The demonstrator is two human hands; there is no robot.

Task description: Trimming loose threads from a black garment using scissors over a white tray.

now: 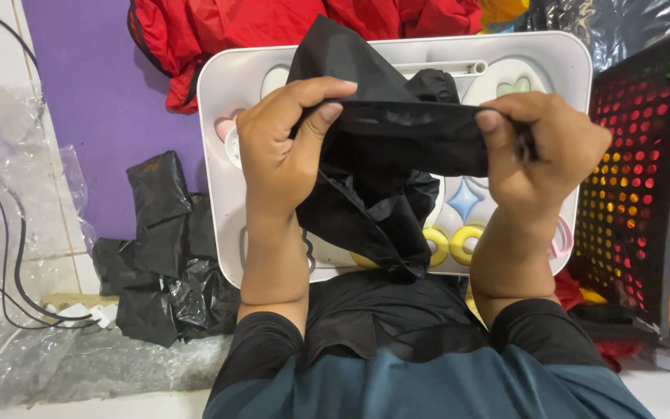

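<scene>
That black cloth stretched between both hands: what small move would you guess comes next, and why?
Probably folding it: bringing the right hand across toward the left hand. Both pinch the top edge of the black cloth taut above the white tray, the rest hangs crumpled, and folded black pieces lie stacked on the left.

1. The black cloth (pixel 381 167) is thin, slightly shiny and crumpled, and sits in the centre of the frame.
2. Its upper edge is pulled into a taut horizontal band across the middle.
3. One pointed corner sticks up toward the top centre.
4. The rest hangs below the band in loose folds, tapering to a point at lower centre.
</scene>
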